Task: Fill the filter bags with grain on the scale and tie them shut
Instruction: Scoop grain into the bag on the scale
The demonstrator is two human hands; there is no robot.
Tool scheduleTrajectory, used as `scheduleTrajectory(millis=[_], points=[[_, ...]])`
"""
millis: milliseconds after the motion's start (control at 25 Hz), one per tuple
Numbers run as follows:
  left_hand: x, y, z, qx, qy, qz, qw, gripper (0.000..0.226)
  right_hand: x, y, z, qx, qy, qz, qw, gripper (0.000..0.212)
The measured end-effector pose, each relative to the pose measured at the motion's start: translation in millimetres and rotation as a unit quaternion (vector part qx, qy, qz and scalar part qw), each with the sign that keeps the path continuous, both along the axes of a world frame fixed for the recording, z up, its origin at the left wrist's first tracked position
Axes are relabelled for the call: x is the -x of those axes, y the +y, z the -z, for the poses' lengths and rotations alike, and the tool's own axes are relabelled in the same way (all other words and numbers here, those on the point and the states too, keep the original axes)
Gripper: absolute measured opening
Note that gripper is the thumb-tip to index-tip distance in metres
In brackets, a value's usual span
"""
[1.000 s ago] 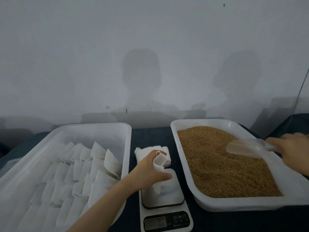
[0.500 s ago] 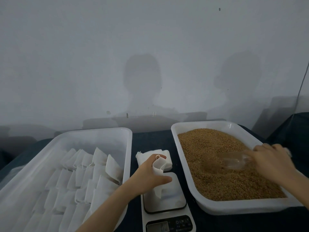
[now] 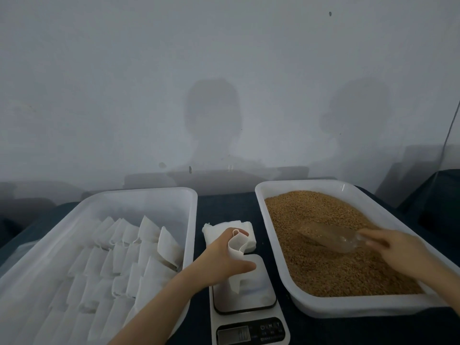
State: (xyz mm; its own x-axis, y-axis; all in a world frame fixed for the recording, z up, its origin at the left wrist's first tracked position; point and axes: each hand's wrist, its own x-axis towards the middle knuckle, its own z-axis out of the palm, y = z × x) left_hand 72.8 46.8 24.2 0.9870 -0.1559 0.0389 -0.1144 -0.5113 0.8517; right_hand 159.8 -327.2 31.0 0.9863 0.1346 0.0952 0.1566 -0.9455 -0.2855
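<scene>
Head view: scooping step. Left grip (image 3: 224, 260) is holding the filter bag (image 3: 236, 247) open on the scale (image 3: 258, 292); right grip (image 3: 398, 252) is grasping the scoop (image 3: 326, 236), digging into grain (image 3: 311, 212). Next, likely: lifting level, pouring into bag mouth.

Head view, close, facing forward-down over table (image 3: 225, 207).
</scene>
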Motion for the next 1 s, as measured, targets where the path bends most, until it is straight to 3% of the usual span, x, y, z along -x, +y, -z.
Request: scheduleTrajectory(millis=[480, 680, 1000], points=[[1.5, -1.1, 0.6, -0.014, 0.02, 0.025, 0.999, 0.065, 25.4, 6.0, -24.9, -0.037, 0.004, 0.018, 0.999, 0.032], [-3.2, -3.2, 5.6, -0.038, 0.031, 0.007, 0.999, 0.067, 44.2, 39.8, -69.0, -0.098, 0.021, -0.089, 0.991, 0.036], [-1.7, -2.8, 8.7, -0.035, 0.03, 0.006, 0.999, 0.066, 57.0, 102.5, -103.4, -0.046, 0.032, -0.183, 0.982, 0.034]])
